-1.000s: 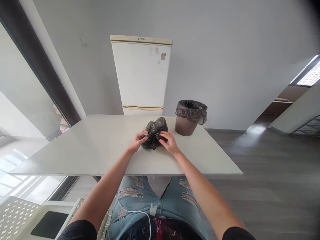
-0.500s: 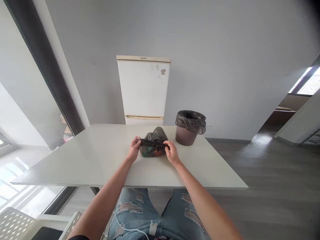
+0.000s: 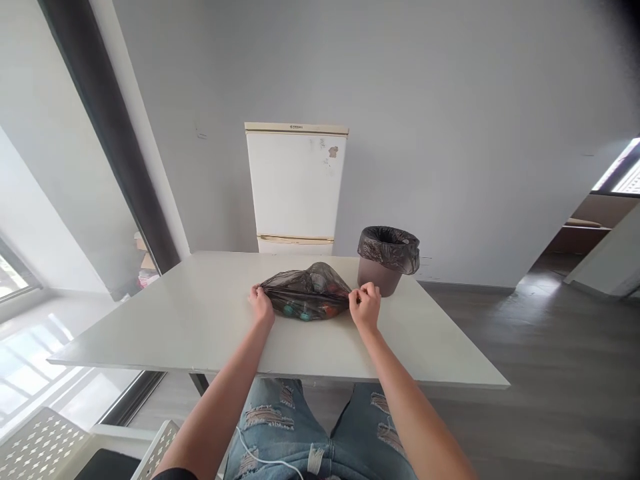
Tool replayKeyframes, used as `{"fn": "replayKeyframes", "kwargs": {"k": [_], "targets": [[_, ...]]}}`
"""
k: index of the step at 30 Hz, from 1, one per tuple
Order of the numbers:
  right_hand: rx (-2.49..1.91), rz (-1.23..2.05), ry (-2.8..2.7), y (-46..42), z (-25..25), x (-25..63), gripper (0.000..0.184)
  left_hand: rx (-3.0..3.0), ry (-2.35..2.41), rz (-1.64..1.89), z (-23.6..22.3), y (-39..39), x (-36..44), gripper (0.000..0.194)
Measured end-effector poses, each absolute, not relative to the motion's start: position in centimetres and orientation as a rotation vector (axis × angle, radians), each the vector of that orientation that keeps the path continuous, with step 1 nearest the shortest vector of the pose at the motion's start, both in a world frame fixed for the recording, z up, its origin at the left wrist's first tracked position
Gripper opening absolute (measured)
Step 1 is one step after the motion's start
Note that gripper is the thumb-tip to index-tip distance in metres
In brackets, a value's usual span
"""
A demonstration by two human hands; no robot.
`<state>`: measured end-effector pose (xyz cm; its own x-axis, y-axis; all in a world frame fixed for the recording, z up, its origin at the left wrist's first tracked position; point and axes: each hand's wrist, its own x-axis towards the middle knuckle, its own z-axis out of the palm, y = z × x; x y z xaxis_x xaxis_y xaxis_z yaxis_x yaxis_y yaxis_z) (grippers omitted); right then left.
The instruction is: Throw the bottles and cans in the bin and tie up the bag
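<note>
The step in hand looks to be drawing the bag (image 3: 300, 298) taut sideways: the left hand (image 3: 262, 305) pinches one end of its dark film, the right hand (image 3: 365, 307) clutches the other with curled fingers, and the bag sits between them on the table (image 3: 200, 333). Low between the two grips, green things (image 3: 305, 316) and an orange thing (image 3: 331, 311) show through, too veiled to identify. The lined bin (image 3: 379, 276) stands just beyond the right hand. Any next move seems to call for even tension, since film this thin could tear.
</note>
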<state>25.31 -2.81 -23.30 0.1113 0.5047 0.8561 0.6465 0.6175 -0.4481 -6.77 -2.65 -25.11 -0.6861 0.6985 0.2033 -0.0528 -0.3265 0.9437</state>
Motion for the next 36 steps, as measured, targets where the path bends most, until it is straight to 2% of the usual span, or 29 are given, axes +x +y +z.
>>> {"fn": "replayKeyframes", "kwargs": {"k": [2,5,7,10,14,19,26,31,36], "targets": [[-1.021,-0.168,-1.508,-2.8,-23.3,25.5,0.028,0.743,1.559,2.077,-24.8,-3.0,-6.7,0.009],[-0.969,-0.21,-1.581,-3.2,-23.3,25.2,0.02,0.733,1.652,2.098,-23.8,-4.0,-6.0,0.023],[-0.863,-0.247,-1.744,-3.7,-23.4,24.6,0.025,0.901,1.669,2.166,-22.9,-4.8,-5.3,0.028],[-0.664,-0.227,-2.107,-4.7,-23.6,23.2,0.032,1.392,1.568,2.229,-22.1,-5.8,-4.3,0.021],[-0.617,-0.154,-2.308,-5.4,-23.7,22.0,0.035,1.916,1.308,1.971,-22.3,-6.2,-3.3,0.016],[-0.806,-0.177,-2.248,-5.2,-23.7,21.9,0.035,2.193,1.171,1.595,-23.2,-5.7,-2.9,0.018],[-0.798,-0.199,-2.307,-5.1,-23.9,21.8,0.043,2.252,1.33,1.591,-23.1,-5.4,-2.8,0.023],[-0.575,-0.353,-2.423,-6.3,-23.8,21.5,0.031,2.478,1.329,1.514,-22.4,-6.1,-2.8,0.016],[-0.338,-0.535,-2.413,-6.6,-23.8,21.4,0.022,2.649,1.289,1.109,-21.9,-7.3,-2.9,0.018]]}}
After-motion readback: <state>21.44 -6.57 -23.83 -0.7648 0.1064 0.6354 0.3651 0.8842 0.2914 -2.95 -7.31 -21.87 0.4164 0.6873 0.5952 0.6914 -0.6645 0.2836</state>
